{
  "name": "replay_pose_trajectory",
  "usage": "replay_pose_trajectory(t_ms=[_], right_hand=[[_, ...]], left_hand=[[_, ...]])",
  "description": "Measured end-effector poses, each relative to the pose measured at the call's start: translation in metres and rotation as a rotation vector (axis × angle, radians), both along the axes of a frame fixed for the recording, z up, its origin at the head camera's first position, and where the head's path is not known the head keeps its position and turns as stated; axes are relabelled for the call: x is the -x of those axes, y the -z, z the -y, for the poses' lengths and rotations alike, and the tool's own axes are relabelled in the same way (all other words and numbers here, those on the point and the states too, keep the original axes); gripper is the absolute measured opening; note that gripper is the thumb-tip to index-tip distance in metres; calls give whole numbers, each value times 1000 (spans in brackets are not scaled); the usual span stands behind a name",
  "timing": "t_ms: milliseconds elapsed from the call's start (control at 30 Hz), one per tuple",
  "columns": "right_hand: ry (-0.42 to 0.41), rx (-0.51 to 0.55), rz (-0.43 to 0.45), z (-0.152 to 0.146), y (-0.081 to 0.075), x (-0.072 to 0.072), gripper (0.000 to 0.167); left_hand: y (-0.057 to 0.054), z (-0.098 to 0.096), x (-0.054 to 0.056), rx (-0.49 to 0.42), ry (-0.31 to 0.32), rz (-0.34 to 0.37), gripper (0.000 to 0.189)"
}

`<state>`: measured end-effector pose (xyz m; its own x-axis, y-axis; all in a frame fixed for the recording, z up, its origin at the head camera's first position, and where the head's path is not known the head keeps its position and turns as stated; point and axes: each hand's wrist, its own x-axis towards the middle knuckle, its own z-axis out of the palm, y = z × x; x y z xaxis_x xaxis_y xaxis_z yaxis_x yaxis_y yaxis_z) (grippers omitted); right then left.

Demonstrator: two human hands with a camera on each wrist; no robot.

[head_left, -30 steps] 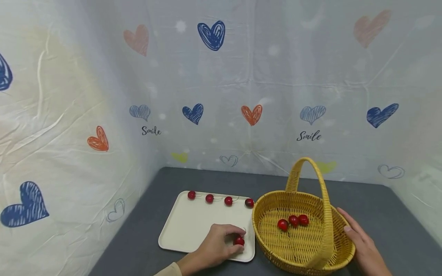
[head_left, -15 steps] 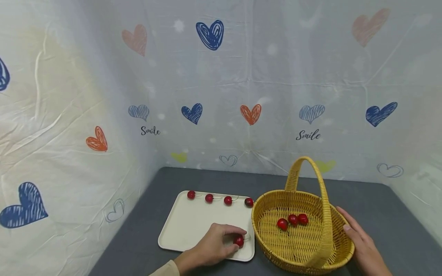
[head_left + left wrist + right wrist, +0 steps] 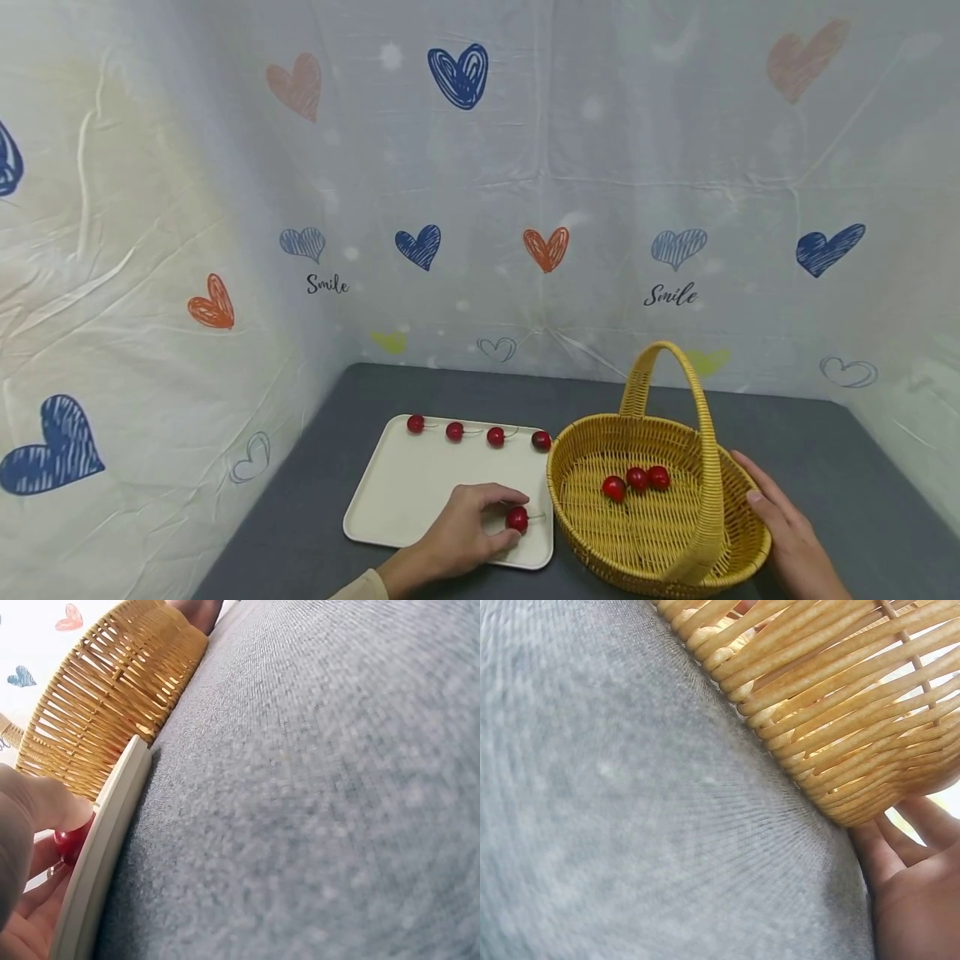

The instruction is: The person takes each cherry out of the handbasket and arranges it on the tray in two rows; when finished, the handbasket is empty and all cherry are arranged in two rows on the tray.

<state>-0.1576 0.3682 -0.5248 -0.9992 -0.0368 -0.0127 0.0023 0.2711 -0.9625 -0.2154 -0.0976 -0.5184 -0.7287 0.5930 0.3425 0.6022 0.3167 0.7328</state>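
My left hand (image 3: 468,529) is over the front right of a cream tray (image 3: 408,492). Its thumb and fingers are around a red cherry (image 3: 517,520) lying on the tray, stem pointing right. In the left wrist view the thumb touches this cherry (image 3: 73,841), fingers curve behind it, and the tray edge (image 3: 112,840) hides part of them. My right hand (image 3: 791,533) holds the yellow wicker basket (image 3: 600,546) at its right side, thumb over the rim and fingers along the outside. In the right wrist view, those fingers lie against the basket wall (image 3: 840,727).
Several cherries (image 3: 496,437) line the tray's far edge. Three cherries (image 3: 637,478) lie inside the basket, whose tall handle (image 3: 708,467) arches over it. Basket and tray stand side by side on a dark grey tabletop (image 3: 450,383). A heart-printed curtain (image 3: 600,167) hangs behind.
The cherry at my left hand has turned, its stem swinging from upward to rightward, and shifted slightly left. A small gap now shows between index finger and cherry. My right hand has stayed put.
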Motion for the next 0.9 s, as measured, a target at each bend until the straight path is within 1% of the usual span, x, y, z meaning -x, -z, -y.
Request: replay_pose_trajectory(t_ms=[100,200,333,467,567,767,867,900], right_hand=[[3,-7,-10,0,1,0,63],[1,-2,-1,0,1,0,64],[-10,12,17,0,-1,0,65],[-17,14,7,-1,-1,1,65],[-7,8,1,-1,0,1,64],[-7,30,6,-1,1,2,65],[-13,48,12,-1,1,2,66],[-15,54,15,-1,1,3,66]], left_hand=[[-2,2,0,-13,7,21,37],[-6,4,2,-42,8,66,37],[-17,6,5,-105,0,99,39],[-32,4,10,-160,27,106,40],[-44,-1,14,-186,95,149,43],[-64,-18,22,-226,265,317,50],[-71,-31,25,-231,340,354,51],[-73,-35,26,-224,355,361,50]])
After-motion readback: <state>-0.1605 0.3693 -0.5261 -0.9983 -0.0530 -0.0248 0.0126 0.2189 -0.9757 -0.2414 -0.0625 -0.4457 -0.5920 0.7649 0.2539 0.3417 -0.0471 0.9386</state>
